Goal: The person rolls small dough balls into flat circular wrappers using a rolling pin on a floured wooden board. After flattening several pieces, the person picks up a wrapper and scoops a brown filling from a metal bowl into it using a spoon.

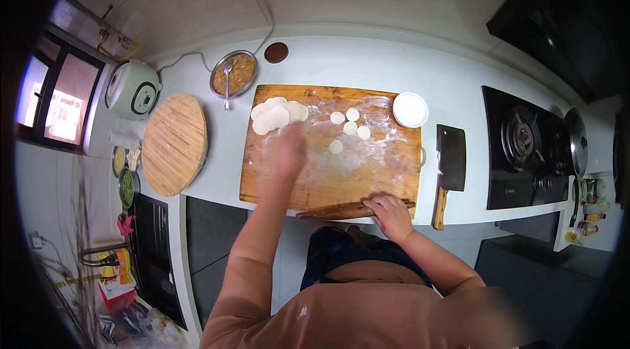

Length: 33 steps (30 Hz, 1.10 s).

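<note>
My right hand is closed around one end of a brown rolling pin, which lies along the near edge of a floured wooden board. My left hand is over the board's left part, smeared by motion, so its fingers do not show clearly. Just beyond it lies an overlapping pile of thin, round dough wrappers. Several small flattened dough pieces are scattered right of centre, one nearer to me. A white bowl of flour stands on the board's far right corner.
Right of the board lies a cleaver, then a gas hob. At the back left are a metal bowl of filling with a spoon and a brown lid. A round slatted tray and a rice cooker stand left.
</note>
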{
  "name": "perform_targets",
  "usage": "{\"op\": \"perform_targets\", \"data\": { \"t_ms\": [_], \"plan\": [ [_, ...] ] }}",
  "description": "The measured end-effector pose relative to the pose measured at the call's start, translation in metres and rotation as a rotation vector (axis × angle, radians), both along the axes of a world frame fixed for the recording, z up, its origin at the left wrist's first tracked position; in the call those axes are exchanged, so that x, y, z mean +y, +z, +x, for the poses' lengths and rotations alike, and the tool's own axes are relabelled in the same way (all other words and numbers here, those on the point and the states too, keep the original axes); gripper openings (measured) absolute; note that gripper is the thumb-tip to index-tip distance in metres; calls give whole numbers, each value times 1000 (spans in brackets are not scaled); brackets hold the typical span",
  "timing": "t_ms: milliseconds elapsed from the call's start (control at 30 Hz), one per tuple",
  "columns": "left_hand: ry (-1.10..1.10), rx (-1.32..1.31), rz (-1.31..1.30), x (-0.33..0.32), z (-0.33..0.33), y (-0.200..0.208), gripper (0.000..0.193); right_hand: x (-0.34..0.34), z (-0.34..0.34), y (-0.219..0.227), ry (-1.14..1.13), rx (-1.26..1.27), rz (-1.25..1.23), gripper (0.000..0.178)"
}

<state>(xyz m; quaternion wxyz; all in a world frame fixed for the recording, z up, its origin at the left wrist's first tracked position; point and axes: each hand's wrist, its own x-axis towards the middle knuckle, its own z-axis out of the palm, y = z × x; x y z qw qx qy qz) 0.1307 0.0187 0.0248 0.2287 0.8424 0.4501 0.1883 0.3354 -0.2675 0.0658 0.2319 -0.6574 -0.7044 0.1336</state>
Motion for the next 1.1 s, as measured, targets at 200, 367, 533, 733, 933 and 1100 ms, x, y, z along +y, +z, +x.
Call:
{"op": "perform_targets", "data": {
  "t_ms": [200,367,533,733,933,1100],
  "plan": [
    [-471,121,-113,-79,30,8,46,5,7,6,0,-19,4,42],
    [-710,21,-185,-86,10,15,42,8,18,3,-3,-43,6,43],
    [-506,-6,-182,-108,-17,35,51,24,31,1,-30,-31,-8,50],
    [-266,287,45,-141,-26,13,77,62,26,-3,-1,-109,-49,53],
    [-90,208,131,-89,7,0,79,124,34,-5,-122,-250,-21,66],
    [-199,264,88,-112,-9,13,81,89,26,-7,-78,-237,-126,71]
  ]
}}
